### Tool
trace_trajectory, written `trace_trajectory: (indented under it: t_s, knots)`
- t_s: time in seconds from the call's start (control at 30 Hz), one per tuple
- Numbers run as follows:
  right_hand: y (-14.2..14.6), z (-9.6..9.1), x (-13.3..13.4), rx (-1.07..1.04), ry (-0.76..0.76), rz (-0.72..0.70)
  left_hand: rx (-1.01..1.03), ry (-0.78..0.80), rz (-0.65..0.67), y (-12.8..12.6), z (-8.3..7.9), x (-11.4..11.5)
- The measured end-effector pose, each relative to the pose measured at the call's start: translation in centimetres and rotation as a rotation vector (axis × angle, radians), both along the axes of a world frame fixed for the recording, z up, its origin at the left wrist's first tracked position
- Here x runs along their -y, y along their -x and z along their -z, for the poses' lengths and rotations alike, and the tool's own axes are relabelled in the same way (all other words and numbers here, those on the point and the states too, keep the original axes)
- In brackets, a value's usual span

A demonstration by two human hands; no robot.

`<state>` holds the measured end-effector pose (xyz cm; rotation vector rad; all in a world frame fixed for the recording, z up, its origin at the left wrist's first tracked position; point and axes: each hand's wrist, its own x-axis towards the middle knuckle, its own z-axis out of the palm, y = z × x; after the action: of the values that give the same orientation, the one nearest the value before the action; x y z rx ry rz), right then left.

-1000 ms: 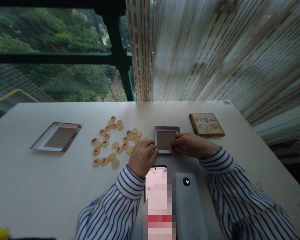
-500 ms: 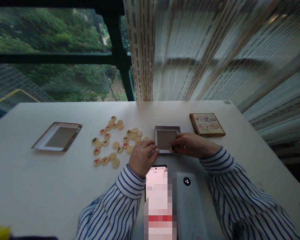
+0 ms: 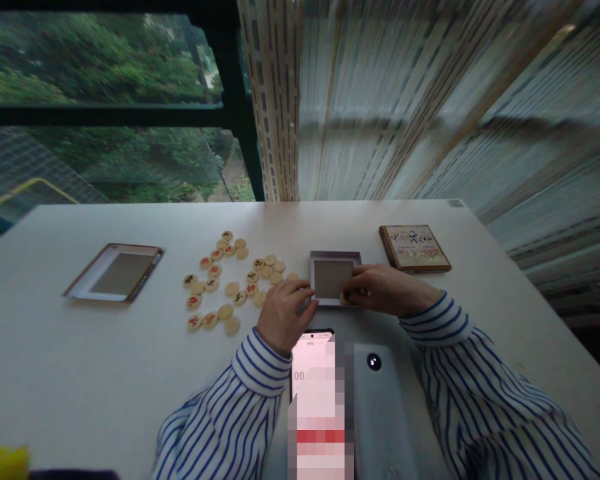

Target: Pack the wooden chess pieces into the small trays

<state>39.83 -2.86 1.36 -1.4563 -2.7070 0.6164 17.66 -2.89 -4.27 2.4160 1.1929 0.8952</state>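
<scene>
A small open grey box tray (image 3: 335, 257) sits in the middle of the white table (image 3: 80, 360). My left hand (image 3: 281, 313) rests at its near left corner, fingers curled against the rim. My right hand (image 3: 385, 289) is at its near right corner, fingers pinched on a round wooden piece (image 3: 345, 298) at the tray's edge. Several round wooden chess pieces (image 3: 230, 283) with red or black characters lie scattered left of the tray, just beyond my left hand.
A flat box lid (image 3: 114, 272) lies at the far left. A printed box cover (image 3: 413, 248) lies right of the tray. A phone (image 3: 316, 393) and a grey device (image 3: 380, 407) sit near me, between my striped sleeves. A window and curtain stand behind the table.
</scene>
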Motion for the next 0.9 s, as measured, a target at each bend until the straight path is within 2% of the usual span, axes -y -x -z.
trace_trajectory:
  t_s: [0.43, 0.73, 0.9]
  knots:
    - [-0.8, -1.0, 0.1, 0.031, -0.052, 0.041, 0.014, -0.001, 0.003, 0.1, 0.0, 0.0]
    - [-1.7, -1.2, 0.0, 0.165, -0.02, 0.157, 0.017, -0.017, 0.007, 0.1, 0.2, 0.0]
    - [-1.5, -1.4, 0.0, 0.177, 0.01, 0.157, 0.009, -0.009, 0.009, 0.1, 0.1, 0.0]
